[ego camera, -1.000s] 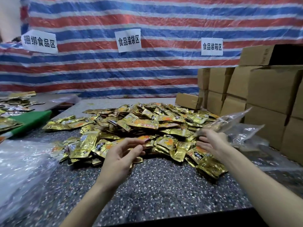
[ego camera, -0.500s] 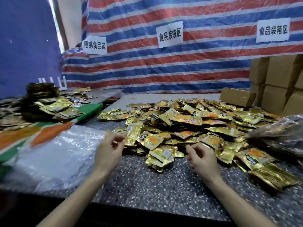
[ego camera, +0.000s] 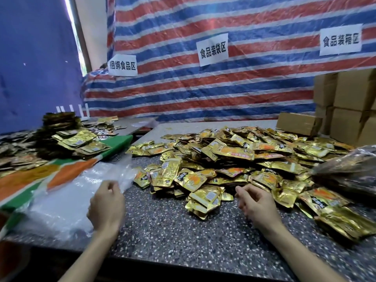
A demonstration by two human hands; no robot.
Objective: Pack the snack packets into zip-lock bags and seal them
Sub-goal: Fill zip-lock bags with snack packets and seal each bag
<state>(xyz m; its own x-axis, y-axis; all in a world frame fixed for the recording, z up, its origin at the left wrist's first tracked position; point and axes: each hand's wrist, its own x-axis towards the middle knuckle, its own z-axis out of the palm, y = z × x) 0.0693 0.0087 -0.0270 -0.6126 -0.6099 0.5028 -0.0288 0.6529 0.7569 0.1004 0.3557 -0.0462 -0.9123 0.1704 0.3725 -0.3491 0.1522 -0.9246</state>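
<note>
A big heap of gold snack packets (ego camera: 234, 159) covers the speckled table (ego camera: 173, 231). A stack of clear empty zip-lock bags (ego camera: 67, 200) lies at the left on the table. My left hand (ego camera: 106, 204) is at the stack's right edge, its fingers curled and pinching the edge of a clear bag (ego camera: 124, 180). My right hand (ego camera: 256, 204) hovers at the near edge of the heap, fingers loosely curled, holding nothing. A filled clear bag (ego camera: 345, 171) lies on the packets at the far right.
Behind the empty bags, a green and orange cloth (ego camera: 61, 174) carries more gold packets and dark stacks (ego camera: 59, 135). Cardboard boxes (ego camera: 350, 110) stand at the back right. A striped tarp (ego camera: 203, 88) with paper signs hangs behind the table.
My right hand let go of the filled bag, which now lies at the right. The view swung left. My left hand moved to the stack of empty bags and took hold of one edge.
</note>
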